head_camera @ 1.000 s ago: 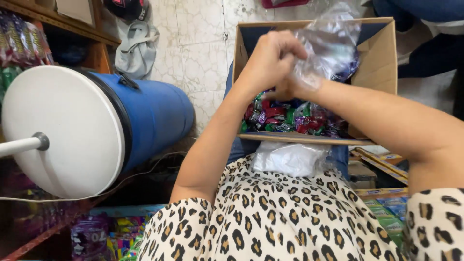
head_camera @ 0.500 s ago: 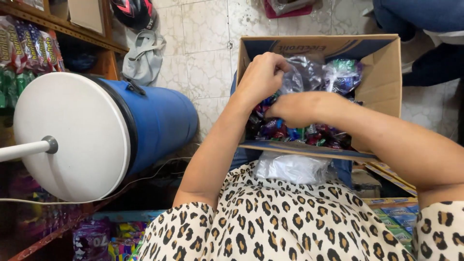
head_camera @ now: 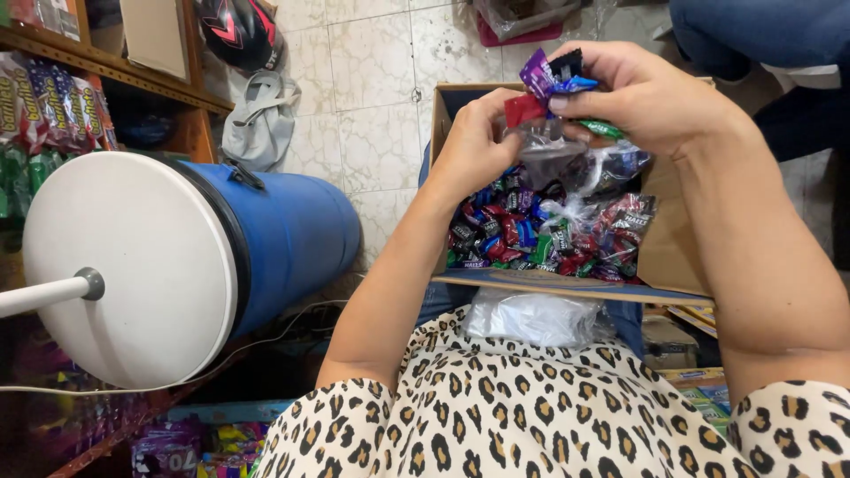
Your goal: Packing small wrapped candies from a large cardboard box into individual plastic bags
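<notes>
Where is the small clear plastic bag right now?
In the head view, the small clear plastic bag hangs between both hands, pinched by the left hand beneath the candies in the right hand, above the cardboard box of wrapped candies.
</notes>
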